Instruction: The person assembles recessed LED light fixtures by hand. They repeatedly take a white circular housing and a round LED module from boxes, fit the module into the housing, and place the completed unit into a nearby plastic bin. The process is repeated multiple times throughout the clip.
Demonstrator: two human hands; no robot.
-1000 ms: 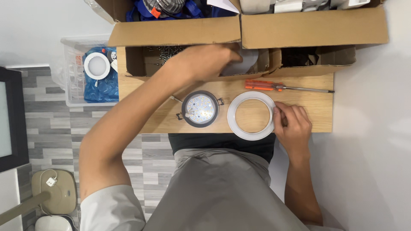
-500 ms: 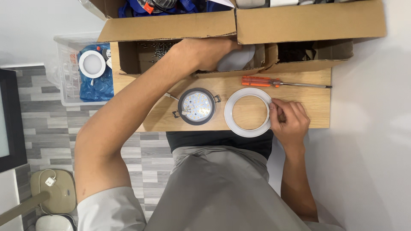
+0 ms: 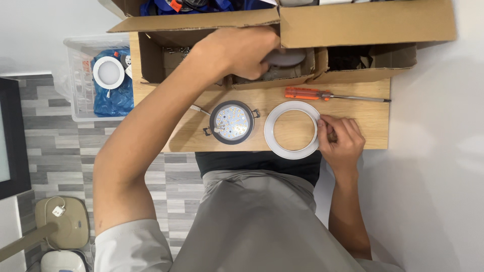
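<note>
White ring point(image 3: 292, 130) flat on table point(image 3: 363, 118)

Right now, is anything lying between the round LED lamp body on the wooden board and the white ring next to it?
Nothing visible does. The LED lamp body and the white ring lie side by side on the wooden board with only bare wood between. The right hand touches the ring's far edge; the orange screwdriver lies above the ring, beside the cardboard box.
</note>
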